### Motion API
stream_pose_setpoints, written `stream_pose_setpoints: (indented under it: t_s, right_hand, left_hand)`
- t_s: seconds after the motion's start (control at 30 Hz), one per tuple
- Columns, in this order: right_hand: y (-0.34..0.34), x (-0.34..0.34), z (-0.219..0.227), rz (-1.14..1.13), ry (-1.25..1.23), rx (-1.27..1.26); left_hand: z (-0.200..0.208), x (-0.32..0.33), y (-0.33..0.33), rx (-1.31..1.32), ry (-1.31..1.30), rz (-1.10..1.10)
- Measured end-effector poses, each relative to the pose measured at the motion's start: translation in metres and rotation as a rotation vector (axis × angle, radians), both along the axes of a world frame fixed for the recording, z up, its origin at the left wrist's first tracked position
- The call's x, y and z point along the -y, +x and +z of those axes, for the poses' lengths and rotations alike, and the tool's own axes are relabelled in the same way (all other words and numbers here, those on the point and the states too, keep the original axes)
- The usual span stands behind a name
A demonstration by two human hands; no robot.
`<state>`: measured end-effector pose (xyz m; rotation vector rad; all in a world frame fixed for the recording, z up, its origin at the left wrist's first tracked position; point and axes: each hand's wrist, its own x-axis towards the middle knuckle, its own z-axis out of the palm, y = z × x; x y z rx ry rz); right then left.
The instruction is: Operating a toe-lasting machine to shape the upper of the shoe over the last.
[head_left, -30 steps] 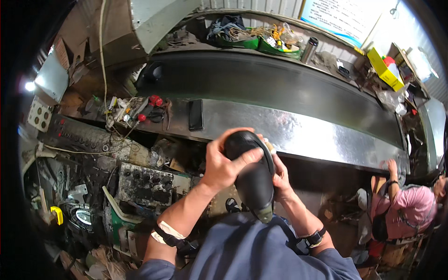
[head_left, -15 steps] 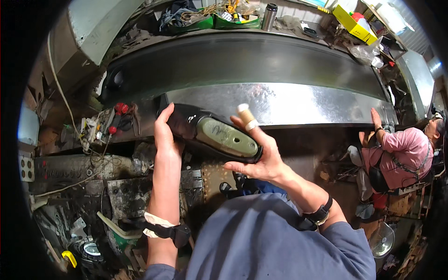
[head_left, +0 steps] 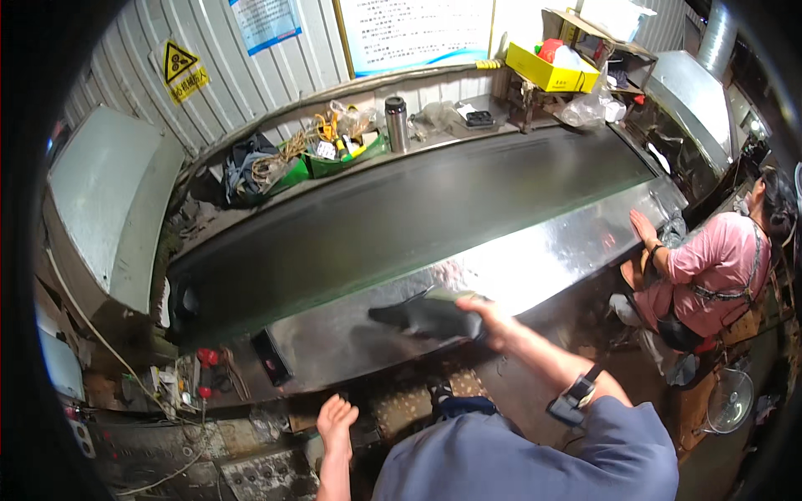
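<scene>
A person's right hand [head_left: 489, 321] grips a smooth, dark, shoe-shaped piece with a greenish upper edge [head_left: 426, 316] over a long, shiny silver metal desk [head_left: 576, 246].
The piece is elongated, narrowing toward the left and blurred; the right hand closes around its right end, and whether it touches the desk cannot be told. It lies up and to the right of the left hand [head_left: 337, 424], which is well apart, fingers loosely curled, their opening unclear. A flat, black, rectangular device with a glossy face [head_left: 271, 356] rests on the desk's left end; behind stretches a wide, matte, blackish belt-like surface [head_left: 393, 230].
</scene>
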<state>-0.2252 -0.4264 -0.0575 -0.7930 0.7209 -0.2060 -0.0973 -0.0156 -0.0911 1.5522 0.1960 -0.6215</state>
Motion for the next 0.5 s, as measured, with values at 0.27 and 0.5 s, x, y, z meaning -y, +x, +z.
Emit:
stream_pose_setpoints:
  t_s: [0.27,0.5]
  right_hand:
    - [0.049,0.317,-0.032,-0.467,-0.383,-0.327]
    - [0.147,0.23,-0.068,-0.406,-0.722,-0.061]
  left_hand:
    - [-0.078,-0.081,-0.019,-0.046,0.257,0.179]
    - [-0.03,-0.089,-0.011,0.057,0.454,0.153]
